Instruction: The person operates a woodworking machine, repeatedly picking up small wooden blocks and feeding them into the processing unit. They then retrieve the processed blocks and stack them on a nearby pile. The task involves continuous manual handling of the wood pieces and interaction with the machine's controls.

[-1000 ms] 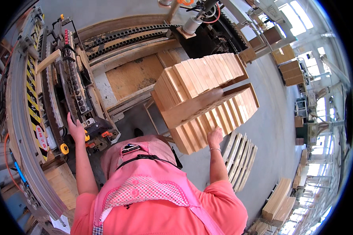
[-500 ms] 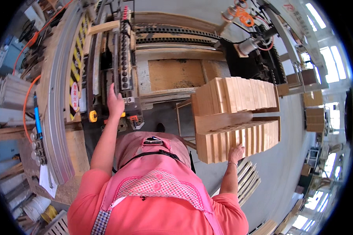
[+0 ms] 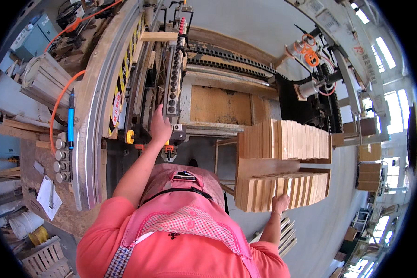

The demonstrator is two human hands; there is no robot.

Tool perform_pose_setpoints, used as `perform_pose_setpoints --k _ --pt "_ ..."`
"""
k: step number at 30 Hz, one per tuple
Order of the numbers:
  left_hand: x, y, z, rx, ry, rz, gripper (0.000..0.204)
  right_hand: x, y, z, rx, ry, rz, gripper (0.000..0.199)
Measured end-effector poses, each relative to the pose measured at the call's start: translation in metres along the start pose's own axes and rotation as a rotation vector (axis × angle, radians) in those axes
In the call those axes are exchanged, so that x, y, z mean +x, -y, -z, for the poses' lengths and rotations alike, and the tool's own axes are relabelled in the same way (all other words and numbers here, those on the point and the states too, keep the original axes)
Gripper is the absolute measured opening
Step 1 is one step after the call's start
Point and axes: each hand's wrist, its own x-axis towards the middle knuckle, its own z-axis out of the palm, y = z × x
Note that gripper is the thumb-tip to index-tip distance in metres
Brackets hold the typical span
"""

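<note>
My left hand [image 3: 160, 127] rests at the near end of the machine's long rail with its row of black round knobs [image 3: 173, 88]. Its fingers stretch forward along the rail, with nothing visible in them. At the front of a wooden rack [image 3: 268, 166], my right hand [image 3: 280, 203] has its fingers closed at the lower edge of one wooden strip [image 3: 280, 186] in the near row. Some of those fingertips are hidden. Behind that row, a second row of upright wooden pieces [image 3: 287, 139] fills the rack's far side.
A yellow knob [image 3: 130, 136] and a silver frame beam [image 3: 95, 116] flank my left arm. A blue air gun [image 3: 71, 121] hangs on an orange hose [image 3: 58, 104]. Wooden slats [image 3: 287, 238] lie below my right arm. A metal cylinder [image 3: 310, 88] stands beyond the rack.
The view has turned slightly, so the machine and the rack sit lower in the picture. My left hand remains at the rail, my right hand at the near row of wood.
</note>
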Motion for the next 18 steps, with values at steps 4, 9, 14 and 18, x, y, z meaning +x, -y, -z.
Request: perform_pose_setpoints --k 4,9,14,18 --pt "-0.002 -0.01 0.003 0.002 -0.009 0.021 0.055 -0.004 0.022 0.037 0.245 -0.257 0.232 0.046" --pt "-0.005 -0.009 0.001 0.023 -0.044 -0.04 0.052 0.041 0.17 0.135 0.41 -0.267 0.7 0.044" --pt "-0.005 -0.01 0.004 -0.003 -0.028 -0.003 0.053 0.091 0.381 0.188 0.586 -0.21 1.241 0.046" --pt "-0.006 -0.02 0.006 -0.042 -0.045 0.036 0.052 0.106 0.55 0.222 0.607 -0.288 1.591 0.041"
